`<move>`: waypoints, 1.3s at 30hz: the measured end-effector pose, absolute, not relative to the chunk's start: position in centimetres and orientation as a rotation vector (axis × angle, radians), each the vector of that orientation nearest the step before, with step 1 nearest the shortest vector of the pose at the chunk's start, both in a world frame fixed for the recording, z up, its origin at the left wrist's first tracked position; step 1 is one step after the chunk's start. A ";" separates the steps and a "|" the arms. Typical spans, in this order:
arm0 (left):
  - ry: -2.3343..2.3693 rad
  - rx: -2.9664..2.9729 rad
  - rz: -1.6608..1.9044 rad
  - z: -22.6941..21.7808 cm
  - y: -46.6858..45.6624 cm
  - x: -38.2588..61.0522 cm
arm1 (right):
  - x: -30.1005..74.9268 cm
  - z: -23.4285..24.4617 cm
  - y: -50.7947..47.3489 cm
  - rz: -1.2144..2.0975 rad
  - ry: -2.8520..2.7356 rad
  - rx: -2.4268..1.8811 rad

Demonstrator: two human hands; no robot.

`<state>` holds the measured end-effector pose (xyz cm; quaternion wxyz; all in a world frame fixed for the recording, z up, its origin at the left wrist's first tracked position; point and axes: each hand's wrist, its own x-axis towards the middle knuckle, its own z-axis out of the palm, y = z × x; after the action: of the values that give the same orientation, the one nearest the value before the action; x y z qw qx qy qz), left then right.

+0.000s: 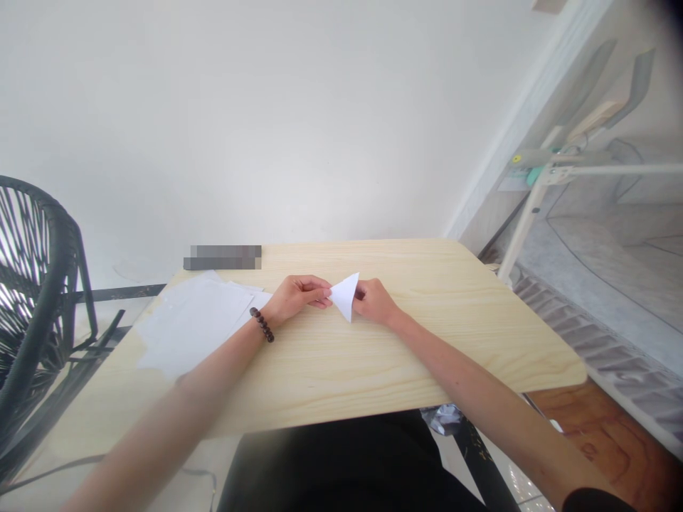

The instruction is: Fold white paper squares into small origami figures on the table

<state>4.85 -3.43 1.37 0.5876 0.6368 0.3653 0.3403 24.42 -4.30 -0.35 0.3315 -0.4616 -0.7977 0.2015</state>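
Note:
A small piece of folded white paper (pixel 344 294), roughly triangular, is held up between my two hands over the table. My left hand (pixel 302 294), with a dark beaded bracelet (pixel 262 325) on its wrist, pinches the narrow left corner between thumb and fingers. On the other side, my right hand (pixel 375 301) is closed at the wide right edge, its fingertips partly hidden behind the paper. Sheets of white paper (pixel 200 323) lie spread on the table to the left, partly behind my left forearm.
The pale wooden table (pixel 427 355) stands against a white wall. A dark pixelated strip (pixel 223 257) covers something at its back left. To the left is a dark woven chair (pixel 48 284); to the right, a white metal frame (pixel 526 224) beside a grey sofa (pixel 602 284).

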 end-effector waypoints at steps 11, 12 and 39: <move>0.804 1.483 0.776 1.7 -3.8 5.0 | 24.4 -0.4 -4.6 0.301 -2.113 -1.328; 0.798 1.469 0.781 1.7 -3.8 5.1 | 24.3 -0.3 -4.7 0.261 -2.108 -1.311; 0.827 1.245 0.724 2.0 -3.8 5.6 | 23.5 0.3 -5.6 0.434 -2.027 -0.980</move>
<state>5.55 -3.78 1.98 0.6746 0.5533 0.3677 0.3220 23.49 -5.61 0.35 0.4120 -0.3894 -0.8056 0.1724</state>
